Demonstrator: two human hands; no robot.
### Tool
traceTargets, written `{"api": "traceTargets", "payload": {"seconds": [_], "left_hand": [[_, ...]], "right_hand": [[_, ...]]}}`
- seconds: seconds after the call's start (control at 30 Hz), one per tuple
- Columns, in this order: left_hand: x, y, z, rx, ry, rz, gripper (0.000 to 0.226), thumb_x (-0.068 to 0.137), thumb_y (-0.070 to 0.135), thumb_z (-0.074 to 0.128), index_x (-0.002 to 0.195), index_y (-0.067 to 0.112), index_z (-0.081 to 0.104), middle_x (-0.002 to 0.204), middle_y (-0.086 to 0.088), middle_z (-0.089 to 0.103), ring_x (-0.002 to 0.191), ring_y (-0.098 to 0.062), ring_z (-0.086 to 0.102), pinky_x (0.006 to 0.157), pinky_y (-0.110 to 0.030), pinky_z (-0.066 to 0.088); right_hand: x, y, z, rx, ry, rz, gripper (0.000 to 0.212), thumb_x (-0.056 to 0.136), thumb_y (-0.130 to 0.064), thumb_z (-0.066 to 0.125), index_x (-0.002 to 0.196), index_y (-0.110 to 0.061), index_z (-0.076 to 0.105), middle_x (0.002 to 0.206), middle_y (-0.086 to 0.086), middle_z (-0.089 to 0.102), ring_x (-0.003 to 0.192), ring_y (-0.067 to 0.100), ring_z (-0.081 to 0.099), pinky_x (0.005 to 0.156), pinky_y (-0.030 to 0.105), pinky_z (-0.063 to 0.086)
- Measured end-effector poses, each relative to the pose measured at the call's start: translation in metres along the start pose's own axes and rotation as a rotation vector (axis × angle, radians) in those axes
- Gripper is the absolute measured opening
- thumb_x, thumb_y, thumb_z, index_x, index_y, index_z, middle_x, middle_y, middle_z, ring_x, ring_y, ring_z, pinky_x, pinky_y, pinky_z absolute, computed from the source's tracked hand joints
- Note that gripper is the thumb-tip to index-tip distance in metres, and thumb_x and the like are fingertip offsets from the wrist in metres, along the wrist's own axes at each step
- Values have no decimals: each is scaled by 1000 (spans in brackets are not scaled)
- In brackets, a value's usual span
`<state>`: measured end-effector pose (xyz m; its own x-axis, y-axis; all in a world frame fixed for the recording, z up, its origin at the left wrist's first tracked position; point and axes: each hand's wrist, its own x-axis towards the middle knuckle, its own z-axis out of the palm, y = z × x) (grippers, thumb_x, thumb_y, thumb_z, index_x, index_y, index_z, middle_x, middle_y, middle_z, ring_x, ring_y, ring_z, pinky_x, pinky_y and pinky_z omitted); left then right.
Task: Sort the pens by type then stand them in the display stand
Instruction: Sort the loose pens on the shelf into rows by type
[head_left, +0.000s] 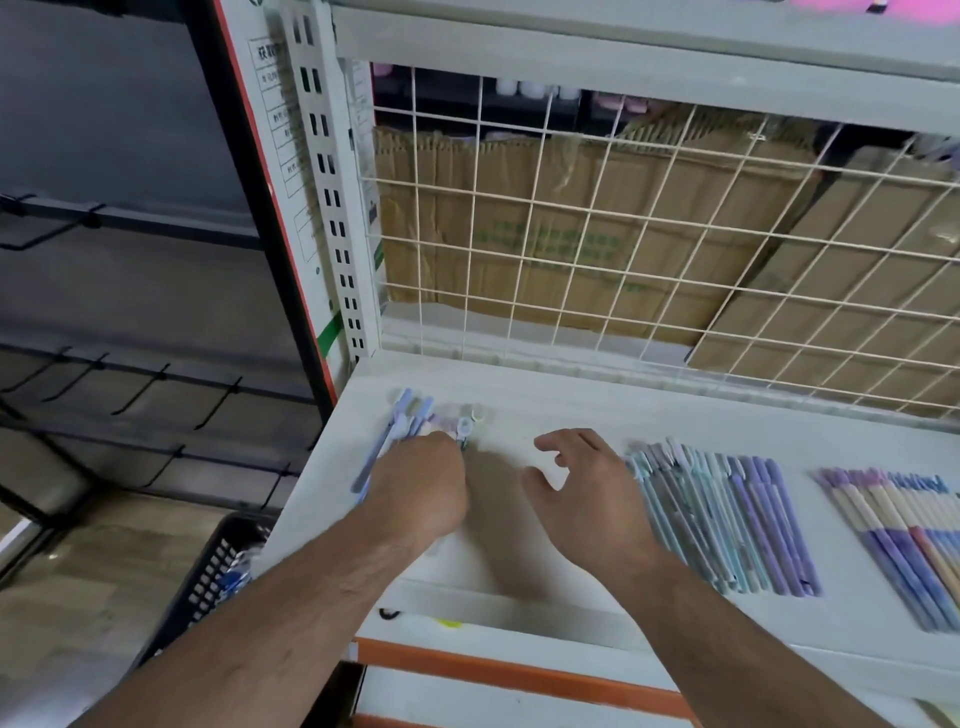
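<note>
While the left hand (421, 483) curls its fingers down over a bunch of pens (400, 431), the right hand (582, 488) hovers just beside it with fingers loosely spread, holding nothing. Both are over a white shelf (545, 405). The bunch is mostly pale blue and lilac, and its caps fan out beyond the left knuckles. A few round cap ends show between the two hands, though blur hides their detail. Just right of the right hand lies a row of green and purple pens (727, 519), side by side on the shelf. Further right, well apart from both hands, lies a row of cream and purple pens (904, 540). Beyond the hands stands a wire grid (623, 234) with cardboard boxes (519, 223) behind it. Below the left forearm sits a black basket (218, 566).
</note>
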<state>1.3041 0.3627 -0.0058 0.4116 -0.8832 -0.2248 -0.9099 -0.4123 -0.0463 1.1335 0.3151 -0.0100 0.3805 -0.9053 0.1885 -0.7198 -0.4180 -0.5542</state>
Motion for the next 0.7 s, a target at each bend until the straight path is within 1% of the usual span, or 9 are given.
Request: {"api": "traceTargets", "payload": {"seconds": [0.03,0.07,0.13,0.27,0.37,0.47,0.57,0.6,0.7], "left_hand": [[4,1,-2,89,-59,34,39,92,26,58,129,13,56,124,-6,63,133,-27,48,114,-45,30],[6,3,-6,155,-113,61,46,92,24,58,136,12,51,136,-6,57,144,-25,34,121,-47,12],[10,10,-12,179,-115,88,55,93,23,56,146,15,42,143,-4,53,148,-24,28,123,-49,2],[9,26,-16,172,-114,110,77,96,18,57,158,24,13,142,-3,55,136,-25,48,113,-43,31],[10,28,-7,91,-62,91,52,104,18,40,155,15,26,133,-6,58,131,-27,52,110,-40,36],[6,24,-3,67,1,181,47,93,6,49,140,6,41,103,-4,62,106,-26,66,88,-34,49],[7,26,-9,-364,-55,143,10,94,16,44,101,11,49,85,-6,61,77,-25,63,62,-29,43],[6,31,-10,-539,-83,137,12,96,21,42,92,11,47,81,-6,59,72,-23,61,58,-30,43],[-4,55,-12,-1073,-235,139,16,95,18,39,95,6,48,83,-12,67,69,-25,65,59,-35,51]], "right_hand": [[0,0,0,4,3,2,28,88,-34,66,115,-27,67,115,-16,60,105,7,60,77,21,42],[0,-1,0,4,7,4,28,88,-34,66,115,-28,67,114,-17,60,104,7,60,76,21,42],[0,0,0,1,6,5,27,88,-33,66,114,-27,67,113,-16,61,103,6,60,78,22,44],[-3,5,-6,2,8,32,27,88,-32,65,114,-27,68,113,-15,62,100,7,62,79,22,45],[-6,9,-10,1,15,52,25,88,-32,65,112,-26,68,111,-15,64,95,5,62,76,21,44],[-12,14,-14,-1,4,75,23,89,-32,65,111,-27,69,103,-17,63,86,-2,57,70,8,37],[-18,16,-17,40,-17,129,20,88,-32,67,107,-25,70,94,-18,64,81,-2,61,73,11,44],[-20,17,-19,67,-21,155,19,87,-31,69,105,-25,71,91,-18,65,80,-2,62,74,12,46],[-25,19,-26,136,-16,211,15,85,-29,73,99,-25,72,81,-20,66,76,-6,62,67,6,44]]}}
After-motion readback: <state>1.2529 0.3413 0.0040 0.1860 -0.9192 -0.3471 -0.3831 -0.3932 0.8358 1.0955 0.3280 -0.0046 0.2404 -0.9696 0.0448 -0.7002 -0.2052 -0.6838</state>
